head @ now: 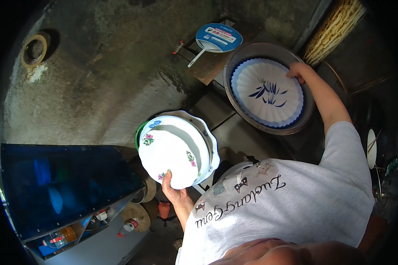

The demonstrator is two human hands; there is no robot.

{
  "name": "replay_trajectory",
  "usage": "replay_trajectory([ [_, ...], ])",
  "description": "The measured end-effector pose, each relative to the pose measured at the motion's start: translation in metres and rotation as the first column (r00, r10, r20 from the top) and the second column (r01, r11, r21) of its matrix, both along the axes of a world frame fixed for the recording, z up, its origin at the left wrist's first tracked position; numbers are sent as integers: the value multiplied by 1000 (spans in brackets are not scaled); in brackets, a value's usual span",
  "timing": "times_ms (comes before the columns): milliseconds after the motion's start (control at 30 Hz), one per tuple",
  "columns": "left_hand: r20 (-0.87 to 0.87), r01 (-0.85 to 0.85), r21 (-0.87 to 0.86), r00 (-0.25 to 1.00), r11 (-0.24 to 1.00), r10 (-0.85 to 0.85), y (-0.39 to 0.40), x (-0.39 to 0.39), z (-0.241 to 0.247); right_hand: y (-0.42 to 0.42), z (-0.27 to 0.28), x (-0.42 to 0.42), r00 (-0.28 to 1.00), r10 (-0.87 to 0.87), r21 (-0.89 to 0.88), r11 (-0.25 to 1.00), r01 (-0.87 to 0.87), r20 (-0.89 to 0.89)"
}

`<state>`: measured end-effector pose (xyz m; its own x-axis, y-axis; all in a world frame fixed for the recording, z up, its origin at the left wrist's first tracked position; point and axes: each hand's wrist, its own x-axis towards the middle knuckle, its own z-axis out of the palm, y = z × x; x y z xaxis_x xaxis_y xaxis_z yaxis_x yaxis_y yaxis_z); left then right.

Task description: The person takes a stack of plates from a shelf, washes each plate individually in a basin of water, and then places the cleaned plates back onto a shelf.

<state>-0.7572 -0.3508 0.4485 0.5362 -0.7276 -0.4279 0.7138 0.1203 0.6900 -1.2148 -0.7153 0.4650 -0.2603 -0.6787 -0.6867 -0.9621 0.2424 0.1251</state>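
Observation:
My left hand [176, 192] grips a white scalloped plate with pink roses [169, 159], its thumb on top of the rim. That plate overlaps a deeper white dish with blue flowers [200, 142], with a larger wavy-edged dish [213, 145] under it and a green rim [137, 135] showing at the left. How many of these my fingers hold is hidden. At the upper right my right hand [298, 71] pinches the edge of a fluted white plate with a blue rim and leaf pattern [268, 92], which lies in a wide metal basin [265, 130].
Beyond the basin, a blue hand fan with writing [219, 37] lies on a wooden board [210, 71]. Straw broom bristles [335, 31] stand at the upper right. A tape roll [34, 49] hangs on the wall. At lower left is a blue-topped cabinet [73, 188] with bottles inside.

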Motion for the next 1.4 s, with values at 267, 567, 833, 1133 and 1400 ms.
replay_trajectory([
  [267, -8, 11, -21, 1000, 1000, -11, -1, 5, 1, 28, 32, 12, 975, 164, -192, 963, -191, -147],
  [567, -19, 72, 12, 997, 997, -72, -2, 12, 16, 64, 54, -17, 978, 159, -491, 847, -204, -133],
  [833, -43, 92, 21, 995, 996, -91, -4, 12, 22, 98, 43, -62, 986, 57, -581, 813, 46, 158],
  [1133, -30, 110, 23, 994, 994, -110, 0, 15, 25, 127, 32, -43, 572, -302, -252, 675, 693, 763],
  [1400, -63, 108, 38, 992, 993, -105, 4, 6, 36, 151, 93, -1, 179, -312, 114, 729, 675, 933],
])
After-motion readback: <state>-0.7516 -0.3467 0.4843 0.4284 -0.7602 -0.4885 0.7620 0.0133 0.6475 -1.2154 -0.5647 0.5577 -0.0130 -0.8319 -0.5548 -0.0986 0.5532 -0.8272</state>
